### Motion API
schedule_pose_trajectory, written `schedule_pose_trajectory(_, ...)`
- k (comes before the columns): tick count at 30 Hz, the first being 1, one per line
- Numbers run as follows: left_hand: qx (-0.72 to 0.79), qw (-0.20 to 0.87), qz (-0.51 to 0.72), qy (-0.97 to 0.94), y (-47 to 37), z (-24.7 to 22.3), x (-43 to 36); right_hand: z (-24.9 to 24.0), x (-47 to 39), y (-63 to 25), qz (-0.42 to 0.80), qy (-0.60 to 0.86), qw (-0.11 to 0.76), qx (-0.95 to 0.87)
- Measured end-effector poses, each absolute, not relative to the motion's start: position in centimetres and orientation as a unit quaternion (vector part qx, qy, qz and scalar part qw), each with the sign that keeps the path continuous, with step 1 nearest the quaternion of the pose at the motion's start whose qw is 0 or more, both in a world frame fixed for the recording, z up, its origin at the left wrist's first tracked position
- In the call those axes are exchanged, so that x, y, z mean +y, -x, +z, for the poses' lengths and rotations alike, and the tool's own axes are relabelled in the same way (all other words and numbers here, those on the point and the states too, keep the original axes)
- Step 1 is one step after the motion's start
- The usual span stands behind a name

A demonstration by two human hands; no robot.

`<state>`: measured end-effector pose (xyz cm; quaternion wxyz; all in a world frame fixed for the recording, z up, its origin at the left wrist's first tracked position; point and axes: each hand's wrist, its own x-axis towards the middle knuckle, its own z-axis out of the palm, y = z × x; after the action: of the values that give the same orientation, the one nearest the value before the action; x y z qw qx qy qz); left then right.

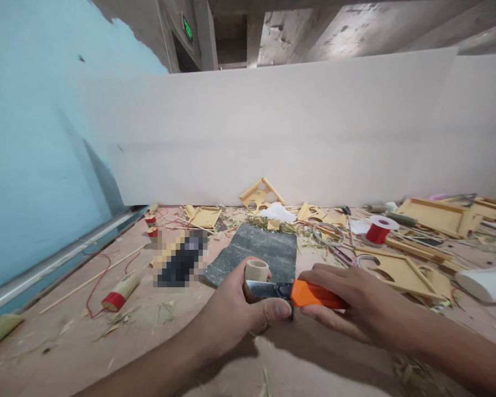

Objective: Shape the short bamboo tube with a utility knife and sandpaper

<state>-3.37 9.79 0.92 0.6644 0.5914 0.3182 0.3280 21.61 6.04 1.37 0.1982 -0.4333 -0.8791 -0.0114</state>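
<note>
Near the middle of the head view, my left hand (242,309) is wrapped round a short hollow bamboo tube (257,271), its open end facing up. My right hand (347,300) grips the orange handle of a knife (316,294). The knife's blade points left and lies against the near side of the tube, just above my left thumb. Both hands are over the front part of the work surface, close together. A dark grey rough sheet (268,245) lies flat behind them.
A bamboo piece with a red end (114,300) and red string lies left. Farther right are a red thread spool (377,231), wooden frames (400,273), a metal ring (328,234) and a white roll (485,284). A white board (281,132) stands behind; shavings are scattered about.
</note>
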Motion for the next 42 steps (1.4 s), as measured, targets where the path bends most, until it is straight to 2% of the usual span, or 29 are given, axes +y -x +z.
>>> schedule_pose_trajectory(10, 0.353, 0.651, 0.327, -0.587, 2.9, 0.1, 9.7, 0.0, 6.6, -21.9, -0.140, 0.405, 0.226, -0.875)
schedule_pose_trajectory(14, 0.408, 0.611, 0.321, -0.597, 2.7, 0.4, 9.6, 0.1, 5.8, -21.0, -0.172, 0.428, 0.234, -0.856)
schedule_pose_trajectory(21, 0.446, 0.569, 0.334, -0.604, 2.0, -0.2, 9.3, 0.7, 6.4, -20.8, -0.110, 0.520, 0.308, -0.789)
schedule_pose_trajectory(33, 0.457, 0.583, 0.314, -0.594, 2.4, -0.4, 9.9, 1.7, 6.7, -21.2, 0.277, 0.501, 0.277, -0.771)
schedule_pose_trajectory(42, 0.457, 0.597, 0.314, -0.580, 2.6, -0.7, 10.1, 2.0, 6.1, -20.7, 0.234, 0.505, 0.274, -0.784)
